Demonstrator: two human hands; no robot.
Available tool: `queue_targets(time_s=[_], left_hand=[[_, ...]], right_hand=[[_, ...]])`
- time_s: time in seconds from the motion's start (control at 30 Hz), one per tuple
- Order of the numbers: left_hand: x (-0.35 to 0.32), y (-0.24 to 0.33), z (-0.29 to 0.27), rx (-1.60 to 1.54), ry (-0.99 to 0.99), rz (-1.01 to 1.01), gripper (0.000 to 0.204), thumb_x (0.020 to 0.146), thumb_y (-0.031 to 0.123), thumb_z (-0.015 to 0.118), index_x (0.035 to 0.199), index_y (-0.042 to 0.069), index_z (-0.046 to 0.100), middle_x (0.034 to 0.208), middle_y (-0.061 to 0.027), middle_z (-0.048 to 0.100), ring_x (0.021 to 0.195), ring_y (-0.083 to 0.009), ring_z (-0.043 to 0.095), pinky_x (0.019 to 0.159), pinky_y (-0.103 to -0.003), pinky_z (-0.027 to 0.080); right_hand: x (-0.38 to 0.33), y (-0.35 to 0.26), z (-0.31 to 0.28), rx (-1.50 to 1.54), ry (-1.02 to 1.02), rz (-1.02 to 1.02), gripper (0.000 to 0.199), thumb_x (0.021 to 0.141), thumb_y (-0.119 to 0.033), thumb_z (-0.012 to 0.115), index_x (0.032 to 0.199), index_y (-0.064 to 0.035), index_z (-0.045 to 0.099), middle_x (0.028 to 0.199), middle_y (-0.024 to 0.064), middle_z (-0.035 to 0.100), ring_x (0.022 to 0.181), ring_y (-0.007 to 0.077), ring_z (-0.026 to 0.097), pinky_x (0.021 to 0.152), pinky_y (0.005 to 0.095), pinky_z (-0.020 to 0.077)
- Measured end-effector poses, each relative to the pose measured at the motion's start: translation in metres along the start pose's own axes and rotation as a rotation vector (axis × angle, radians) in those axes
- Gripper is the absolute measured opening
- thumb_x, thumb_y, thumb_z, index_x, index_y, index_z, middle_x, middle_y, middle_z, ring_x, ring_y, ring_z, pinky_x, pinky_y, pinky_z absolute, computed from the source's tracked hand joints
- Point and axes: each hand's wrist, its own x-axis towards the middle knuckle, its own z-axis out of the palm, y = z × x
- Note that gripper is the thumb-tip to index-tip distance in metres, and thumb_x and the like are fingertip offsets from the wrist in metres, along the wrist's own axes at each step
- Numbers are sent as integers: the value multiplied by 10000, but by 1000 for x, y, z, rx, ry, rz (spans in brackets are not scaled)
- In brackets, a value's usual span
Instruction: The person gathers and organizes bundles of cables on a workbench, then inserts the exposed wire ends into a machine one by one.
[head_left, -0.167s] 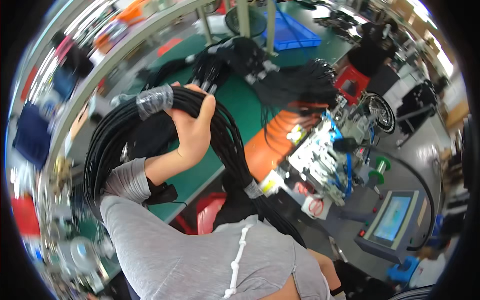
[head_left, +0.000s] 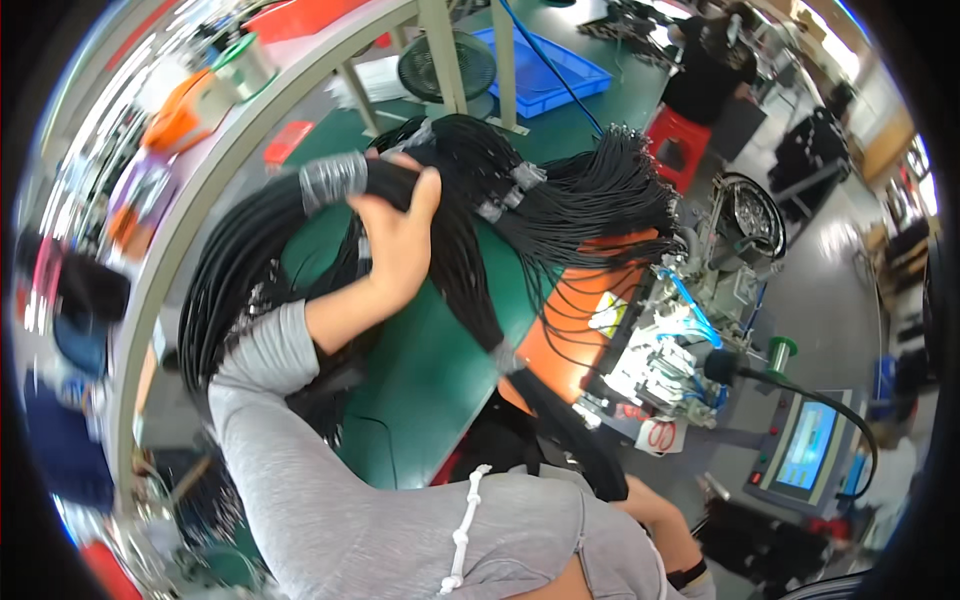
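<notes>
My left hand is wrapped round the top of a thick bundle of black cables, thumb up and fingers mostly hidden behind it. Beside those fingers, clear plastic wrap binds the bundle. One side of it drapes over my left forearm; the other slants down to the right through a second wrap. That lower part reaches my right hand, low at the right near my waist, whose fingers are hidden. Further bundles of black cables lie fanned out on the green table beyond.
On the right stands a machine with blue tubes, beside an orange surface and a control screen. A fan and a blue tray are at the back. A person sits on a red stool.
The view has swung, and the table, the machine and the cables on it show more clearly. My left hand keeps its hold on the bundle and appears slightly further right.
</notes>
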Motion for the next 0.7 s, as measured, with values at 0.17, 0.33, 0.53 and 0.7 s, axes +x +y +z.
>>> queue_targets(time_s=[0.17, 0.33, 0.53, 0.7], left_hand=[[148, -100, 2, -69, 202, 53, 245, 865, 193, 702, 905, -25, 596, 918, -73, 610, 858, -171, 563, 825, -331, 452], [144, -247, -95, 264, -127, -573, 468, 882, 300, 669, 1128, -85, 567, 1104, -132, 629, 1010, -183, 577, 884, -336, 445], [-44, -259, -143, 287, -194, -713, 462, 867, 197, 686, 1246, -18, 532, 1110, -84, 621, 967, -164, 595, 826, -272, 481], [-152, -226, -112, 211, -240, -986, 392, 899, 201, 637, 1206, -14, 523, 919, -34, 589, 753, -88, 536, 664, -238, 469]], right_hand=[[104, -153, 24, 234, 320, -114, 504, 725, -82, 692, 1182, -10, 493, 789, 36, 570, 637, 102, 555, 561, 276, 474], [227, -152, 6, 292, 531, -139, 621, 737, -122, 699, 1283, 13, 436, 868, 118, 625, 719, 189, 627, 647, 308, 507], [153, -75, 23, -349, 767, -597, 448, 824, -120, 671, 1236, 7, 549, 1025, 182, 677, 924, 257, 664, 811, 282, 500], [45, 128, 33, 398, 1333, -144, 174, 939, -158, 550, 866, -17, 621, 721, 21, 578, 641, 98, 544, 597, 237, 428]])
